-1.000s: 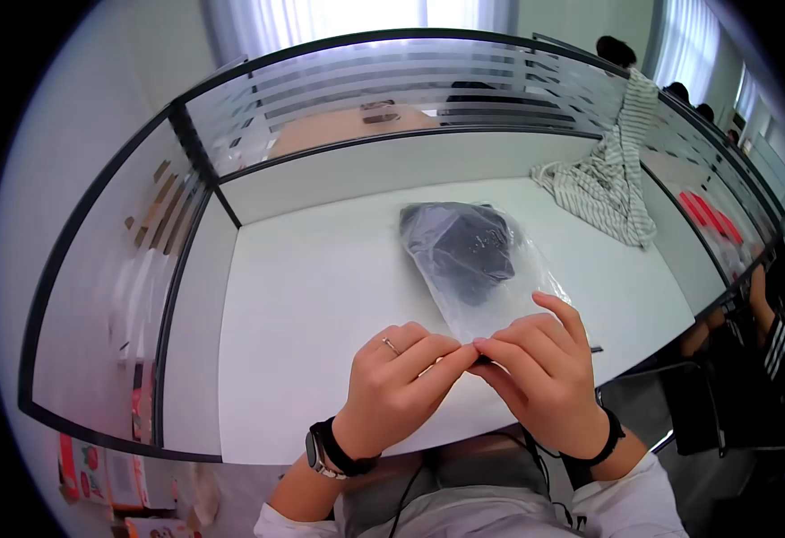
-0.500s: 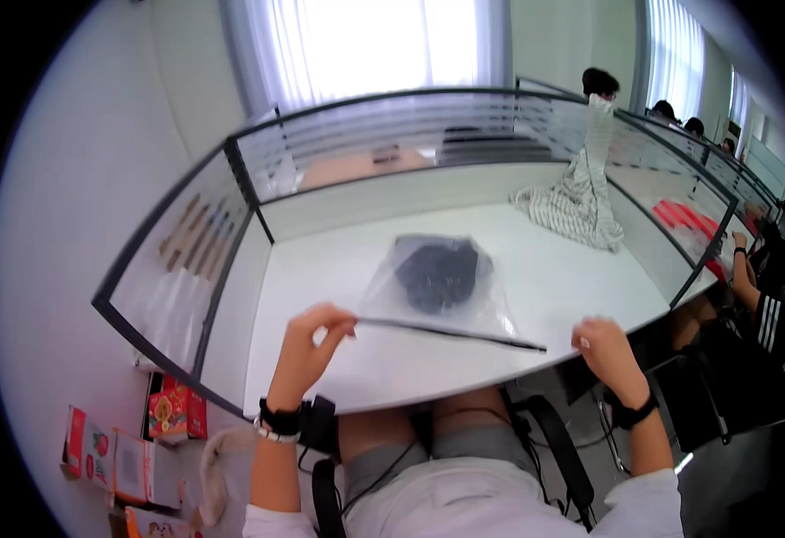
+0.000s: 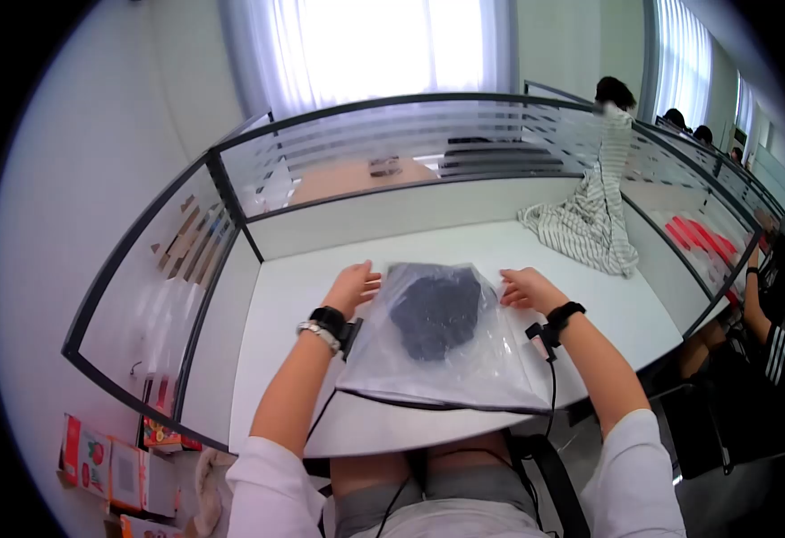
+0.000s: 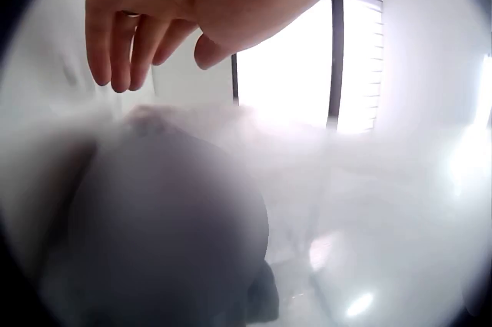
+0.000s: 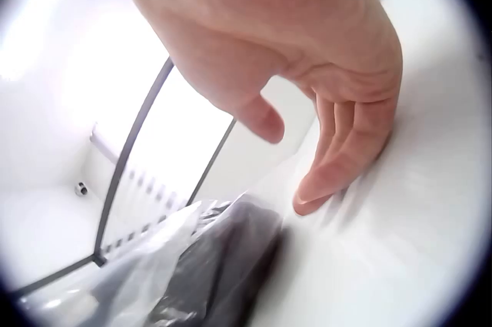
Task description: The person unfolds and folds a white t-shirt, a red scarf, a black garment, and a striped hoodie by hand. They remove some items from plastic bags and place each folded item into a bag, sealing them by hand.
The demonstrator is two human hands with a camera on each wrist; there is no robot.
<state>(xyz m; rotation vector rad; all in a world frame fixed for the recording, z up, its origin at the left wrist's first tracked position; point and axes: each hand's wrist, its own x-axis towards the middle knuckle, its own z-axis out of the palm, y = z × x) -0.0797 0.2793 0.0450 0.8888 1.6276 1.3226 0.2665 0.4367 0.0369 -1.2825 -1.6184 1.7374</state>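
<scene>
A clear plastic bag (image 3: 509, 368) lies flat on the white desk, a dark, bunched cloth-like item (image 3: 435, 314) inside it. Along the bag's near edge runs a thin dark strip (image 3: 442, 406). My left hand (image 3: 354, 285) is beside the bag's far left corner, its fingers loosely extended; in the left wrist view they point down with nothing between them. On the other side, my right hand (image 3: 531, 289) is close to the far right corner. The right wrist view shows its fingers (image 5: 338, 165) relaxed, low over the desk, thumb apart from them.
Low partitions (image 3: 392, 202) surround the desk (image 3: 285, 314) at the back and sides. A striped cloth (image 3: 581, 224) hangs over the back right corner onto the desktop. Cables trail from both wrists. Boxes (image 3: 110, 462) stand on the floor at left; other people sit at right.
Earlier both hands met at the bag's near edge, then spread apart, the left at one end of the dark strip. Now both have moved forward beside the bag, which lies nearer the desk's front edge.
</scene>
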